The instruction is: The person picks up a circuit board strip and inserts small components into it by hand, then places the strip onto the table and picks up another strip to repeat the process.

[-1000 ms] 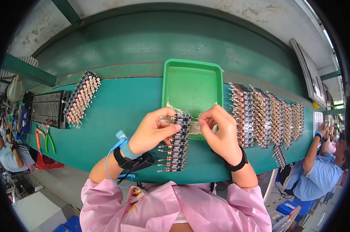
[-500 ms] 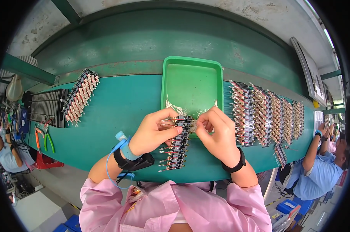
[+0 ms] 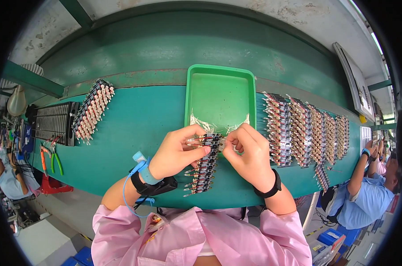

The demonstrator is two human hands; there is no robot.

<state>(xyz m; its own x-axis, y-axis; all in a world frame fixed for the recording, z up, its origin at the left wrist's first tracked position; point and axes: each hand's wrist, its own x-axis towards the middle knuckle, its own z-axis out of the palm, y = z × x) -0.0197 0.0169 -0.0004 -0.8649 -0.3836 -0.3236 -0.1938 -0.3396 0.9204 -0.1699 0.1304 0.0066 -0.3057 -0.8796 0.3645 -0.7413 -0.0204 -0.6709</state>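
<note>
My left hand (image 3: pixel 178 153) grips a strip of black components (image 3: pixel 202 175) near its far end, thumb on top. The strip hangs toward me over the green mat, with red and light wire ends along its left side and small pins along its right. At the strip's upper right edge my right hand (image 3: pixel 250 155) is closed in a pinch; what lies between the fingertips is too small to make out. Just beyond both hands is a green tray (image 3: pixel 221 95), with thin white pieces (image 3: pixel 202 126) heaped in its near corners. My hands partly hide the tray's near edge.
Several rows of similar component strips (image 3: pixel 278 128) stand on the right of the mat. At left lie another bundle of strips (image 3: pixel 93 111), a black slotted rack (image 3: pixel 54 124), green-handled pliers (image 3: pixel 56 163) and an orange-handled tool (image 3: pixel 43 159). A person in blue (image 3: pixel 363 199) sits at right.
The strip and my left hand have shifted very slightly to the right and away from me. My right hand remains pinched at the strip's edge, nearly unmoved.
</note>
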